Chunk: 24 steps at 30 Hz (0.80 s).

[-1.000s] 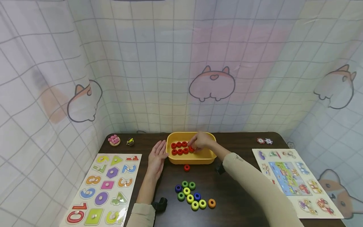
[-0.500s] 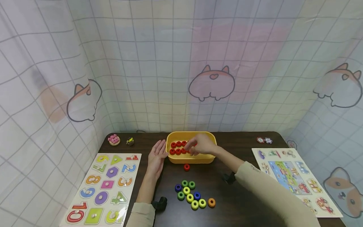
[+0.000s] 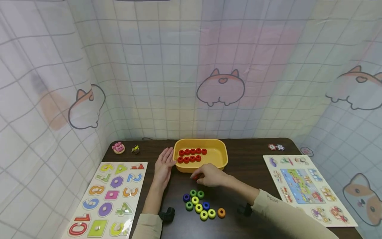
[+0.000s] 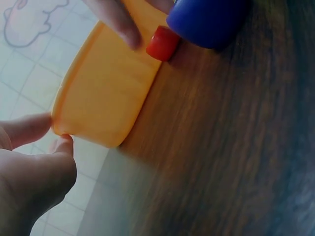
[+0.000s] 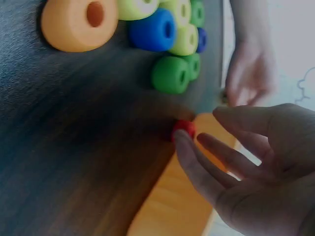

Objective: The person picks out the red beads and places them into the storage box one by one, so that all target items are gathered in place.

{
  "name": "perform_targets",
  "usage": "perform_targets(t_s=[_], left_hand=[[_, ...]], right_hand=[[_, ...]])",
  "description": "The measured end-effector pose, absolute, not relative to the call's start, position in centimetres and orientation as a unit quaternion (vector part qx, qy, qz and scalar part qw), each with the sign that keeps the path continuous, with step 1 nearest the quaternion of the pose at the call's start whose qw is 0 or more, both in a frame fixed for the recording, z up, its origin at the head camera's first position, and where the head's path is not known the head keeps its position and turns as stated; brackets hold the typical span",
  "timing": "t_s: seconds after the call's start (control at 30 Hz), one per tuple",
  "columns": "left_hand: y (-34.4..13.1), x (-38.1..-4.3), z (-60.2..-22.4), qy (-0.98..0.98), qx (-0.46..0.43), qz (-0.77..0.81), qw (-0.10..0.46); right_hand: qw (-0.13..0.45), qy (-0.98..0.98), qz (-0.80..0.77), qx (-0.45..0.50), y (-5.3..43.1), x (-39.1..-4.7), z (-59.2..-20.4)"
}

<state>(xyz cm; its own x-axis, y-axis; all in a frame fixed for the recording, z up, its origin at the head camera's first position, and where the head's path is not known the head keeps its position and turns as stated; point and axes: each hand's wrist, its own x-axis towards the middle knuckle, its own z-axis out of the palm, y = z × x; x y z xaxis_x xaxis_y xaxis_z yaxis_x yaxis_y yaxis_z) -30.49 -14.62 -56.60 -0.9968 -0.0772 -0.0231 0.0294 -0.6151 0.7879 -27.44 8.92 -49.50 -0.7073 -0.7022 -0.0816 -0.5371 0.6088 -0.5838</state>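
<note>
My left hand lies against the left end of the yellow tray, palm up, fingers straight. Its thumb touches the tray's rim, also visible in the left wrist view. My right hand is low over the table in front of the tray, its fingers spread around a single red ring-shaped bead. One fingertip overlaps that bead in the right wrist view; in the left wrist view a gap shows between a finger and the bead. Inside the tray, several red beads sit in two rows on the left side.
Nearer the person lie several green, blue and yellow beads and an orange bead. A number puzzle board is at left, a picture puzzle board at right. Small toys and two poker chips sit at the back.
My right hand has left the tray and come down toward the person, to the red bead on the table. The red beads in the tray now show in two rows. My left hand stays put.
</note>
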Motion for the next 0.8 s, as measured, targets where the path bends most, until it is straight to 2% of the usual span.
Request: perform_targets(t_s=[0.4,0.8], left_hand=[[-14.9,-30.2,-56.3,-0.447,0.03,-0.893,0.035],[-14.9,-30.2,-56.3,-0.445,0.024,-0.895,0.035]], right_hand=[[0.119,0.899,-0.278,-0.318,8.2,-27.7,-51.6],[0.186,0.858,-0.4,-0.264,9.1,-27.6,-50.8]])
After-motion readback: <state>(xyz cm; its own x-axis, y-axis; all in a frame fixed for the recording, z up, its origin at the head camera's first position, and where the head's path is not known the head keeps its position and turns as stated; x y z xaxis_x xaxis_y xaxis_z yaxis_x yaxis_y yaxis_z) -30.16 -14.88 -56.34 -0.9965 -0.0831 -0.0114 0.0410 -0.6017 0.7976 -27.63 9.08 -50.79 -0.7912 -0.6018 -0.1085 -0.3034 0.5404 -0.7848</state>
